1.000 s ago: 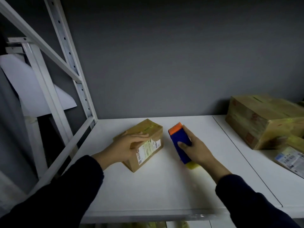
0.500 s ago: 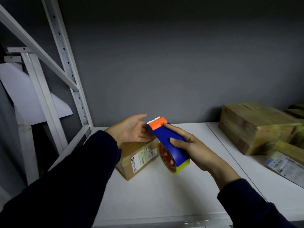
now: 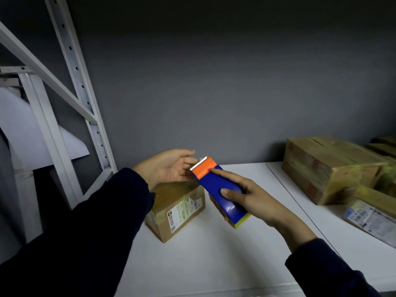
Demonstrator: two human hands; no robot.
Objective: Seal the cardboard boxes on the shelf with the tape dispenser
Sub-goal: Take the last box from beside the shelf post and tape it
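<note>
A small brown cardboard box [image 3: 179,207] with a white shipping label lies on the white shelf [image 3: 214,264], left of centre. My right hand [image 3: 250,198] grips a blue tape dispenser [image 3: 220,190] with an orange toothed head, held in the air just right of and above the box, head pointing up and left. My left hand [image 3: 169,167] hovers above the box's far end, palm turned towards the dispenser's head, fingertips beside the orange part. Whether they pinch the tape end I cannot tell.
A large tape-wrapped cardboard box [image 3: 330,168] stands at the back right, with a flat labelled parcel [image 3: 372,215] in front of it. A white metal shelf upright [image 3: 85,108] and diagonal braces rise at the left. The grey wall closes the back.
My right hand picked the dispenser up off the shelf and raised it. My left hand left the box top and came up to the dispenser's head.
</note>
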